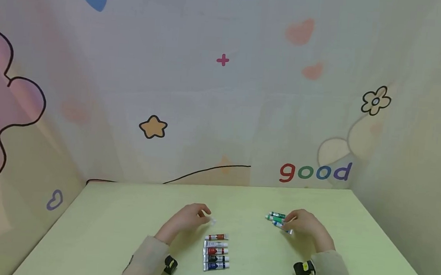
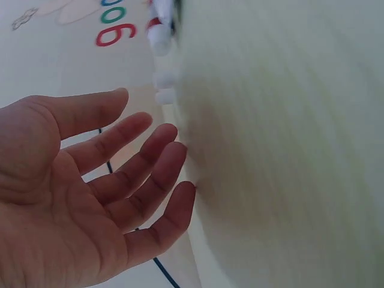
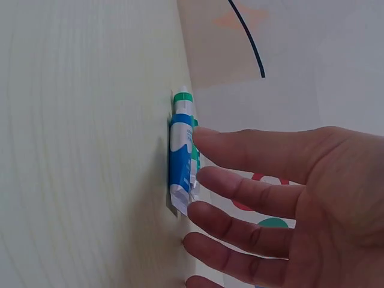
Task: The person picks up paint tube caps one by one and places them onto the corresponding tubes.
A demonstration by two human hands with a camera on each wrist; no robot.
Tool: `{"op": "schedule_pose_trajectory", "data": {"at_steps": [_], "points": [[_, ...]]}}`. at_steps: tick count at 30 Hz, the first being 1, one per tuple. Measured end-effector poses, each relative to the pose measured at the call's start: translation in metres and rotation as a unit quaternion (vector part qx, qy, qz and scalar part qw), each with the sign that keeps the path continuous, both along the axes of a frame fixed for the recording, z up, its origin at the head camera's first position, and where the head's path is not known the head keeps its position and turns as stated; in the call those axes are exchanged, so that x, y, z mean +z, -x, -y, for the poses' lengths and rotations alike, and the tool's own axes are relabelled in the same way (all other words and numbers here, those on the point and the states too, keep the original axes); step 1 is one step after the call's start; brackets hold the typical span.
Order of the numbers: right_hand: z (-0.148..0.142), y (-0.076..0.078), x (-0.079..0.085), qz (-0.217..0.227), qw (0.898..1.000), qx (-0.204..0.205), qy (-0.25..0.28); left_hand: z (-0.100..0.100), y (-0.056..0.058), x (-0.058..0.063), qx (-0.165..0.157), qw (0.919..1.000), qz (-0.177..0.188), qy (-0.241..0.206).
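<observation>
In the head view, we are seeing the left hand [image 1: 188, 217] extending over the tabletop [image 1: 120, 224] below the centre of the frame, small white pieces [image 1: 214, 221] lying just beside its fingertips. At lower centre, an orange-red tube [image 1: 216, 237], a white tube [image 1: 216, 244], a red tube [image 1: 215, 251], a black tube [image 1: 215, 258] and a dark blue tube [image 1: 216, 266] are forming a column. Right of centre, the right hand [image 1: 305, 224] is reaching over a bright blue tube [image 1: 278, 224], with a light green tube [image 1: 274, 219] and a dark green tube [image 1: 277, 215] lying beyond it.

In the left wrist view, we are seeing the left hand's palm at lower left, its fingers loosely bent and holding nothing; the white pieces are lying above them, near the upper centre.

In the right wrist view, we are finding the right hand at lower right, its fingers parted and relaxed. The bright blue tube is lying near the centre, right beside the thumb tip; we cannot tell whether they are touching.
</observation>
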State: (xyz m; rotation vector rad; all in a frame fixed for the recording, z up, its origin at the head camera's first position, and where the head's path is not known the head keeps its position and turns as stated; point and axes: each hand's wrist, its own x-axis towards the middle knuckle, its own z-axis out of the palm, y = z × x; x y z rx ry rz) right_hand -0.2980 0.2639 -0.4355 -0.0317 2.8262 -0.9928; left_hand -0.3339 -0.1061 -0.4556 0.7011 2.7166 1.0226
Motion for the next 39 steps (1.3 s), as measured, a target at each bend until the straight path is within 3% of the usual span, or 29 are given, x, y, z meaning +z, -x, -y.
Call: {"op": "schedule_pose_trajectory", "data": {"at_steps": [10, 17, 23, 39], "points": [[0.010, 0.001, -0.006, 0.003, 1.000, -0.004, 0.003, -0.018, 0.014, -0.006, -0.015, 0.9991, -0.011, 0.039], [0.015, 0.002, -0.010, 0.013, 1.000, -0.012, 0.011, -0.027, 0.013, -0.010, -0.034, 0.9979, -0.006, 0.055], [0.015, 0.001, -0.010, 0.007, 1.000, -0.008, 0.014, -0.030, 0.013, -0.009, -0.049, 0.9959, -0.029, 0.070], [0.010, 0.000, -0.014, 0.004, 1.000, 0.000, 0.017, -0.030, 0.012, -0.006, -0.064, 0.9941, -0.031, 0.082]]}}
